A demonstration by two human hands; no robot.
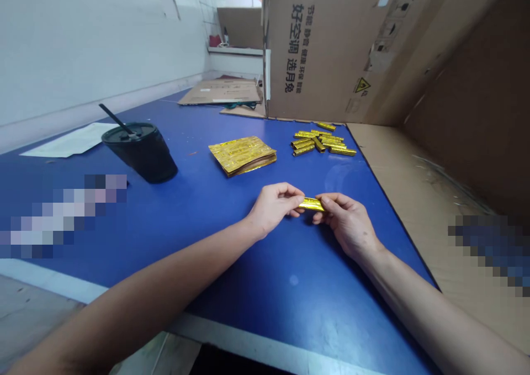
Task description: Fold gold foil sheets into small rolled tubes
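Note:
Both my hands meet over the blue table [232,264] and pinch the two ends of one small gold foil roll [311,204]. My left hand [273,206] holds its left end with curled fingers. My right hand [345,220] grips the right end the same way. A flat stack of gold foil sheets [242,154] lies a little farther back on the table. To its right is a loose pile of several finished gold rolls [321,141].
A black cup with lid and straw [141,151] stands at the left, a white paper [70,141] behind it. A big cardboard box [331,43] stands at the back, flattened cardboard [223,91] beside it, and brown cardboard [418,198] lines the table's right side.

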